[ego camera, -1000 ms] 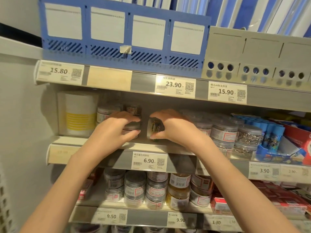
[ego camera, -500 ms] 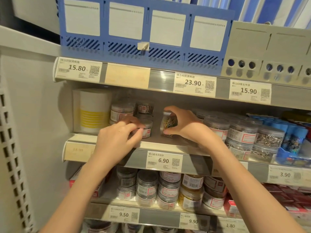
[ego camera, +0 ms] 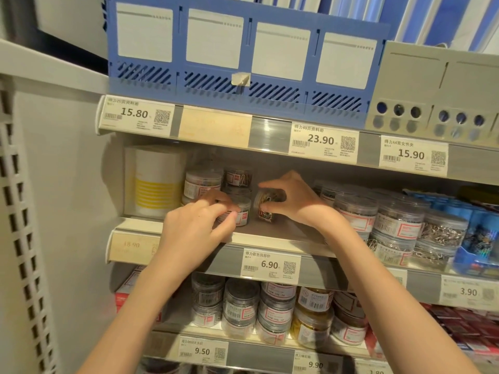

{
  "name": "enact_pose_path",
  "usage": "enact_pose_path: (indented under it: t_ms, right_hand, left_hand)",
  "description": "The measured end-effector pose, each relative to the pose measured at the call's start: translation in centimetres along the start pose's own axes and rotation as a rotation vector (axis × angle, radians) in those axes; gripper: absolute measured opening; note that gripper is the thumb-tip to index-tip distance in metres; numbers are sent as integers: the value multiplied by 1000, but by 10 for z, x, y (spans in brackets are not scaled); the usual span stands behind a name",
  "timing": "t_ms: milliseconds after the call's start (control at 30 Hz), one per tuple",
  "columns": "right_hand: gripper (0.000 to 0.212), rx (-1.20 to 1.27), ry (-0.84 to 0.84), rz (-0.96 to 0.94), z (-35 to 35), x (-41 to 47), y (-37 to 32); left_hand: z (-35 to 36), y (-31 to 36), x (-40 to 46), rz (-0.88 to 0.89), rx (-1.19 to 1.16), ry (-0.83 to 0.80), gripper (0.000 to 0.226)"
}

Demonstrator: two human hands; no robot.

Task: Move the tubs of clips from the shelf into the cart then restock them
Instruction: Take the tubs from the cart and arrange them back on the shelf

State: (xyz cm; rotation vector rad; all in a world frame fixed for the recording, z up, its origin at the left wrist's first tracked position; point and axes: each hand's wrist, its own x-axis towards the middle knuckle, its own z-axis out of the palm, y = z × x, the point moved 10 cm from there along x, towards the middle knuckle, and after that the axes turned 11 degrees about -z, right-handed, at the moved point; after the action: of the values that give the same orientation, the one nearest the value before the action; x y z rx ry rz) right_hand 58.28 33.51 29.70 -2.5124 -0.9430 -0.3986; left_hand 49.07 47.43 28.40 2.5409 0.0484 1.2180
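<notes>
While both of my hands reach into the middle shelf (ego camera: 270,236), my right hand (ego camera: 290,201) curls its thumb and fingers around a tipped clear tub of coloured clips (ego camera: 266,205), its round face turned toward me, just above the shelf floor. Just to its left, my left hand (ego camera: 194,225) pinches an upright small tub with a red-edged label (ego camera: 237,211), fingertips on its front and top. Behind my left hand stand more stacked tubs (ego camera: 202,182), and to the right of my right wrist a crowd of silver-clip tubs (ego camera: 397,222).
</notes>
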Motion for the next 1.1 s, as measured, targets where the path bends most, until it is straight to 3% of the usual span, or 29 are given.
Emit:
enact_pose_path:
  t_ms: [133, 300, 533, 867, 1100]
  right_hand:
    - [47, -4, -87, -12, 1, 1, -3]
    - [36, 28, 120, -21, -21, 2, 2]
    - [35, 200, 345, 5, -31, 13, -2]
    - [35, 205, 322, -21, -6, 40, -9]
    - [32, 261, 207, -43, 10, 41, -7]
  left_hand:
    - [1, -1, -1, -8, -8, -15, 38]
    - [0, 0, -1, 8, -34, 8, 46]
    - [-2, -1, -1, -5, -30, 25, 40]
    - [0, -2, -1, -3, -41, 6, 39]
    - [-3, 2, -1, 18, -19, 21, 35]
